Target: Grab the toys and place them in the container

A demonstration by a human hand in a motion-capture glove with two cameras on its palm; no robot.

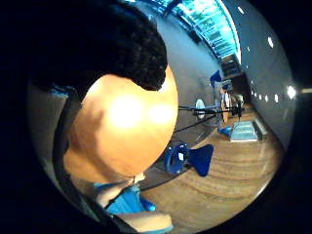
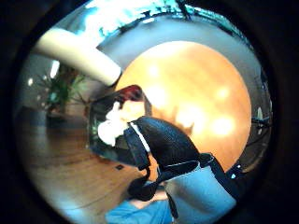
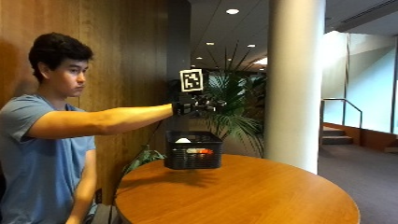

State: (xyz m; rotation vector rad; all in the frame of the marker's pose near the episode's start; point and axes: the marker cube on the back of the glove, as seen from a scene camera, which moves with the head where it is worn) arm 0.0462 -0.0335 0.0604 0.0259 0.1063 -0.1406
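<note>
A black mesh basket [image 3: 193,158] stands at the far edge of the round wooden table [image 3: 249,191]. Inside it lie a white toy [image 3: 183,139] and a red and orange toy [image 3: 200,150]. My gloved right hand [image 3: 195,105] hangs in the air well above the basket, at the end of an outstretched arm, its fingers relaxed and holding nothing. The thumb side palm view looks down on the basket [image 2: 98,130] with the white toy [image 2: 110,128] in it, a gloved finger [image 2: 163,140] in front. The table [image 1: 122,126] fills much of the little finger side view. No toy lies on the tabletop.
A thick white pillar [image 3: 295,84] rises behind the table on the right, and a palm plant [image 3: 236,109] stands behind the basket. A wood-panelled wall is at the left. Blue chairs [image 1: 190,158] stand on the floor below.
</note>
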